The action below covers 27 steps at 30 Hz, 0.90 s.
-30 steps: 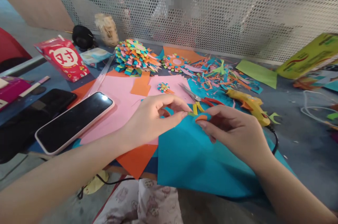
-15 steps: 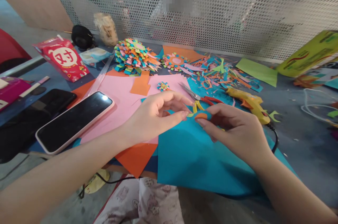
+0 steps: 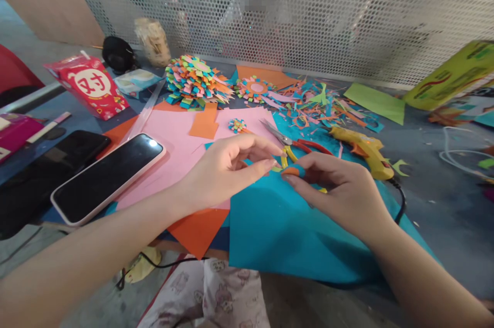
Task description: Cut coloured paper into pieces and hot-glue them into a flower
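Note:
My left hand point(image 3: 226, 171) and my right hand point(image 3: 339, 191) meet over a large teal paper sheet point(image 3: 285, 230). Both pinch a small folded piece of coloured paper point(image 3: 290, 170), orange and teal with a green tip, held between thumbs and forefingers. Behind my fingers lie scissors point(image 3: 295, 143) with red and yellow handles. A tiny paper flower point(image 3: 237, 125) rests on the pink sheet point(image 3: 177, 150) beyond my left hand.
A phone point(image 3: 106, 176) lies face up at left, beside a red packet point(image 3: 90, 86). A yellow glue gun point(image 3: 365, 150) with a black cord sits right of my hands. Layered paper flowers point(image 3: 195, 81) and paper scraps point(image 3: 320, 106) lie before a perforated metal screen point(image 3: 270, 14).
Both hands have stayed together on the small paper piece, shifting slightly up and left while the fingers work it. Nothing else on the table has moved.

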Each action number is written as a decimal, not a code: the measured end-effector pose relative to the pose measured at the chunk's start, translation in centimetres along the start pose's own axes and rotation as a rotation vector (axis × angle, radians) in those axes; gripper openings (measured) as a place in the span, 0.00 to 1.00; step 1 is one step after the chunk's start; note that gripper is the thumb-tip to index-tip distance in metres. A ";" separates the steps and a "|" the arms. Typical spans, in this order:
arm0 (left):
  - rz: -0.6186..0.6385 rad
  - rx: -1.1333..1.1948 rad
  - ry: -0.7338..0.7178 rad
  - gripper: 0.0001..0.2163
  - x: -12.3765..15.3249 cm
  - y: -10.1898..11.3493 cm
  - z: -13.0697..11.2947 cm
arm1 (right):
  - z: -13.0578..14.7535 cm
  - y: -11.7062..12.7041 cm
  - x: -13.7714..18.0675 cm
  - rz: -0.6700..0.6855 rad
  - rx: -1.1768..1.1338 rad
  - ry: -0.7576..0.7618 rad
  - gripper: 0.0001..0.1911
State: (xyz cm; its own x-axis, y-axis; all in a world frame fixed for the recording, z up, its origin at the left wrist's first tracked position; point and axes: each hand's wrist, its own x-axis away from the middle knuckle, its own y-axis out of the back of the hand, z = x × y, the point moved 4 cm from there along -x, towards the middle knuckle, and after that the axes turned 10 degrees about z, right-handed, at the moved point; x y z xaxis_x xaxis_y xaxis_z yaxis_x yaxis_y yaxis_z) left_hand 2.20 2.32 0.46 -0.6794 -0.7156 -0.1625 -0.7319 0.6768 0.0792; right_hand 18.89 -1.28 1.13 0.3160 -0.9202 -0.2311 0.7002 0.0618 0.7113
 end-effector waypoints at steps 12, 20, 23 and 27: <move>0.123 0.484 0.462 0.13 0.1 -1.0 1.0 | 1.6 0.9 3.4 -0.143 0.686 0.638 0.15; 0.172 0.437 0.388 0.13 0.2 -1.1 1.2 | 1.3 0.6 3.3 -0.073 0.680 0.702 0.20; 0.144 0.431 0.380 0.13 0.2 -1.0 1.3 | 1.7 0.4 3.3 -0.079 0.747 0.723 0.18; 0.124 0.413 0.380 0.12 0.2 -1.0 1.4 | 2.3 -0.1 3.5 -0.093 0.895 0.820 0.13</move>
State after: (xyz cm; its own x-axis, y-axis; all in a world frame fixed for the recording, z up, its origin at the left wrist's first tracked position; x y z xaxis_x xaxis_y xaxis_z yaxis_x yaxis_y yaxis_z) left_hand 2.86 1.75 -0.99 -0.7862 -0.5867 0.1942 -0.6157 0.7165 -0.3279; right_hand 18.43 -5.37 1.75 0.8257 -0.3696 -0.4261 0.1549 -0.5778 0.8013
